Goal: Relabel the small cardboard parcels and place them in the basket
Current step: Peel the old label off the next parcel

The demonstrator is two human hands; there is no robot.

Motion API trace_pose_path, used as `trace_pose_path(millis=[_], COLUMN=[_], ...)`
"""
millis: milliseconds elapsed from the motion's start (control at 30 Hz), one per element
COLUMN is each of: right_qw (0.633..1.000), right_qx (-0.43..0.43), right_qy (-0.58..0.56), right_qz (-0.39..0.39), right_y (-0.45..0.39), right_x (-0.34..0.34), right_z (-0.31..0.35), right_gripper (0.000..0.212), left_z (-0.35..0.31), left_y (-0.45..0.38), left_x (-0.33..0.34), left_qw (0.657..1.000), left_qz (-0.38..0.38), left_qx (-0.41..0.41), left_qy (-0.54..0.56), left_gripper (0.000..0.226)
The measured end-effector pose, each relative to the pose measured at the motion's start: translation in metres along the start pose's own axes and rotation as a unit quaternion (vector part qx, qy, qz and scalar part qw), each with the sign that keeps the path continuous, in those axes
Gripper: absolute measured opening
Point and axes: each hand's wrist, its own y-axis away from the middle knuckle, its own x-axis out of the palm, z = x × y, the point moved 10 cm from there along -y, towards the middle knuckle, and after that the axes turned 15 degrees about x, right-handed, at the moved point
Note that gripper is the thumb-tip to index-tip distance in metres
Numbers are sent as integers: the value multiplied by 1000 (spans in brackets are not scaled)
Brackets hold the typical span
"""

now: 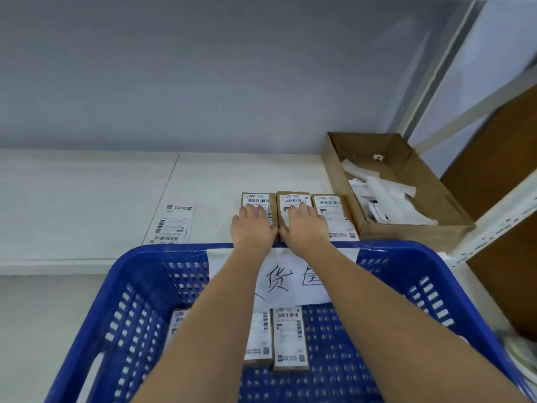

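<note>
Three small labelled parcels lie in a row on the white shelf (87,181), at about twelve o'clock from the blue basket (139,286). The left hand (252,228) lies flat on the left parcel (257,200) and the right hand (303,226) on the middle parcel (293,199), fingers straight, probably pressing the new labels down. The right parcel (331,207) is untouched. In the basket, finished parcels (289,335) already lie. At nine o'clock from the hands, loose labels (171,225) wait.

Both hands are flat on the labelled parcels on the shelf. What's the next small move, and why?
Probably curl the left hand round the left small cardboard parcel and lift it towards the blue plastic basket: its label looks pressed down, and labelled parcels already lie there.
</note>
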Motion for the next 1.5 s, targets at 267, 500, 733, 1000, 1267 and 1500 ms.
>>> trace_pose_path(millis=[267, 500, 733, 1000, 1267, 1500], right_qw=[1000, 999, 997, 996, 992, 993], right_qx=[7, 19, -18, 55, 92, 76], right_qy=[-4, -30, -70, -62, -81, -86], right_qz=[-8, 8, 27, 40, 42, -27], right_y=[-12, -14, -11, -17, -22, -26], right_x=[12, 14, 11, 16, 14, -29], right_z=[2, 9, 31, 35, 27, 18], right_gripper=[47, 49, 51, 68, 64, 58], left_z=[11, 18, 54, 72, 79, 78], left_y=[-6, -3, 0, -3, -5, -1], left_x=[16, 23, 28, 8, 16, -6], left_qw=[1000, 998, 989, 992, 985, 986], left_qz=[-10, 13, 53, -10, -6, -42], left_qx=[3, -31, -108, -96, -151, -149], left_qy=[19, 58, 81, 84, 83, 63], left_gripper=[57, 60, 62, 64, 82, 64])
